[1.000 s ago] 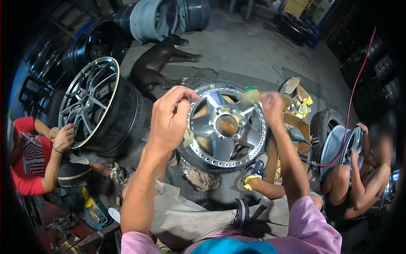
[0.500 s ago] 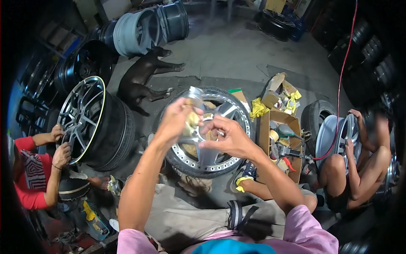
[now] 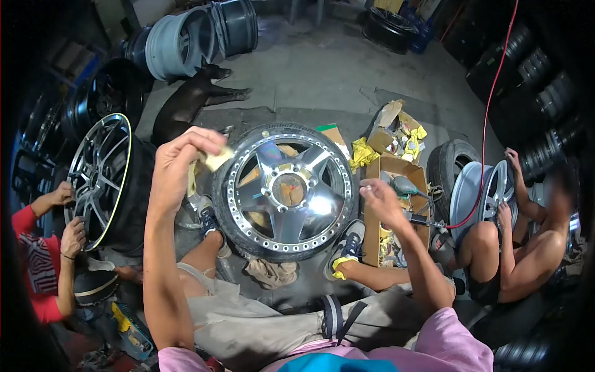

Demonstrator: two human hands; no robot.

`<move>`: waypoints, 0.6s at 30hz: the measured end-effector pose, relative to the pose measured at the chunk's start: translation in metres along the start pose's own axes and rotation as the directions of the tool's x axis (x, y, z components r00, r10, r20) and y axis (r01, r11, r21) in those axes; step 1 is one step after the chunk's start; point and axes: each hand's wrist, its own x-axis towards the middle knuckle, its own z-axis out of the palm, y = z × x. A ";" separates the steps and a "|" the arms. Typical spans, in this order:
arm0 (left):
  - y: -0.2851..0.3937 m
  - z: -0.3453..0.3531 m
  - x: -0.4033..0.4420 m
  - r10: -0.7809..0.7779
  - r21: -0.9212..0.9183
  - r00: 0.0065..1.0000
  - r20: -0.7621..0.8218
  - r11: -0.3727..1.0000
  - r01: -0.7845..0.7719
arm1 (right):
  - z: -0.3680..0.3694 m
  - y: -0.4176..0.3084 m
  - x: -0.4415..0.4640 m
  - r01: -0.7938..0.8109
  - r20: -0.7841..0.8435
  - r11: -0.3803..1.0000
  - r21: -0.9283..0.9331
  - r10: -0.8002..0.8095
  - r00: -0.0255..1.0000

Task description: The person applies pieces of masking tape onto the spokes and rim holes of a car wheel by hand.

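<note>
A wheel with a polished star-shaped rim (image 3: 288,217) and black tire (image 3: 226,239) lies flat between my feet. Above its left side, my left hand (image 3: 183,152) is closed on a pale yellow strip (image 3: 218,160); part of the strip hangs below the fingers. My right hand (image 3: 383,201) is raised over the wheel's right edge, beside a cardboard box. Its fingers are curled together, and whatever lies at their tips is too small to make out. Neither hand touches the rim.
A cardboard box (image 3: 372,239) with a green power tool (image 3: 404,186) stands to the right, yellow cloths (image 3: 362,154) behind it. A dark dog (image 3: 186,102) lies at the back left. People hold rims at left (image 3: 99,180) and right (image 3: 499,192). A red hose (image 3: 493,124) hangs down.
My hands, close together over the wheel's centre before, have moved apart, left hand leftward and right hand rightward. The yellow strip went with the left hand. The star-shaped rim is now uncovered.
</note>
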 end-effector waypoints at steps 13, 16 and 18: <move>0.016 0.013 -0.017 -0.265 -0.070 0.962 0.068 0.960 0.270 | 0.081 -0.054 0.076 0.434 0.268 0.749 -0.500 -0.343 0.900; 0.013 0.023 -0.022 -0.139 0.094 0.990 -0.015 0.986 0.139 | 0.092 -0.058 0.089 0.468 0.289 0.608 -0.642 -0.373 0.882; 0.019 0.009 -0.024 -0.117 0.159 0.993 0.005 0.981 0.115 | 0.095 -0.057 0.095 0.475 0.306 0.555 -0.683 -0.372 0.876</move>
